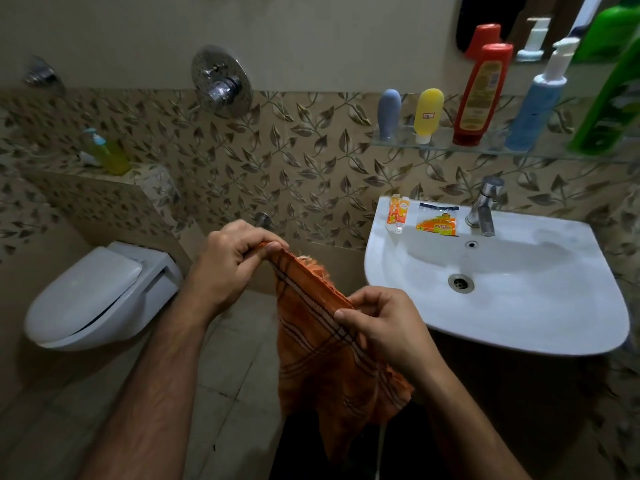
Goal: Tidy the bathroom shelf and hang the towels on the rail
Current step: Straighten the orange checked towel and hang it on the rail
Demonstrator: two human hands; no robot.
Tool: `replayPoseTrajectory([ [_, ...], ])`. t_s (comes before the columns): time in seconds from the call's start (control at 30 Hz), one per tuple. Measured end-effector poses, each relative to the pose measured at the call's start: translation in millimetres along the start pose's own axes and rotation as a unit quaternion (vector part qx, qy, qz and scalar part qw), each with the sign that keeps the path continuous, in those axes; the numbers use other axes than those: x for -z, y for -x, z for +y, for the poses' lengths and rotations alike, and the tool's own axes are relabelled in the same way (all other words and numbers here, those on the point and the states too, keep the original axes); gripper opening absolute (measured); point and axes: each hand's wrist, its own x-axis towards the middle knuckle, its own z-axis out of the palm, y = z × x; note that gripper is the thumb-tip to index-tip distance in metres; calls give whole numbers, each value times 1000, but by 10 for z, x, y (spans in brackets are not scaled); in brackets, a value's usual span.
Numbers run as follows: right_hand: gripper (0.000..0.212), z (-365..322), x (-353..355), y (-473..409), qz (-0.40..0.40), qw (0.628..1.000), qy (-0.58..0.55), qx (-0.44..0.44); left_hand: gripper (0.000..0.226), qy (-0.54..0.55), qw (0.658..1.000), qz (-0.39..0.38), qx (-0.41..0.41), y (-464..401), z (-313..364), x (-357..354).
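The right hand (pixel 384 323) is sitting nearest the camera, its fingers curled and thumb pressing down, pinching the top edge of an orange towel (pixel 325 358). The left hand (pixel 232 261) is gripping the same edge farther up and to the left, fingers folded over the frayed hem, so the edge is stretching taut between the two hands. The rest of the towel is hanging down in folds in front of the person, over the tiled floor (pixel 225 375), showing dark check stripes.

To the right, a white sink (pixel 519 306) is standing against the leaf-patterned wall, with a tap (pixel 485 206) at its back rim. Two small tubes (pixel 397 213) and a packet (pixel 438 220) are lying on the rim, left of the tap. Above it, a glass shelf (pixel 450 147) is carrying a row of bottles: a grey bottle (pixel 388 114), a yellow bottle (pixel 427 114), a red bottle (pixel 481 95), a blue pump (pixel 540 105), and a green bottle (pixel 613 105), partly cut off by the frame edge.

To the left, a toilet (pixel 100 299) is sitting with its lid closed. On the ledge behind it, what seems to be a yellow-green dispenser (pixel 107 152) is standing, though it is blurred.
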Motion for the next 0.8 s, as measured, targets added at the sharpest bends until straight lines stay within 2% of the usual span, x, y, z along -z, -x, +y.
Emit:
replayPoseTrajectory([
  [0.13, 8, 47, 39, -27, -39, 994, 85, -57, 11, 34, 999, 39, 11, -32, -18, -111],
  [0.3, 10, 106, 145, -73, -74, 986, 134, -63, 16, 91, 993, 66, 43, -9, -23, -191],
  [0.37, 12, 131, 179, -79, -54, 987, 143, -48, 18, 93, 991, 74, 63, -13, -40, -201],
  [0.5, 9, 144, 282, -86, 43, 983, 179, -15, 14, 3, 994, 70, 90, 16, -183, -274],
  [0.6, 10, 66, 348, -87, 95, 962, 257, 14, 13, -29, 992, 65, 101, 80, -298, -360],
  [0.67, 11, -3, 352, -86, 90, 949, 299, 47, 13, -26, 991, 80, 107, 101, -334, -399],
  [0.73, 13, -55, 335, -81, 75, 953, 288, 58, 15, 57, 984, 96, 139, 109, -340, -438],
  [0.8, 13, -102, 306, -105, 87, 958, 266, 63, 21, 208, 953, 85, 205, 98, -342, -481],
])
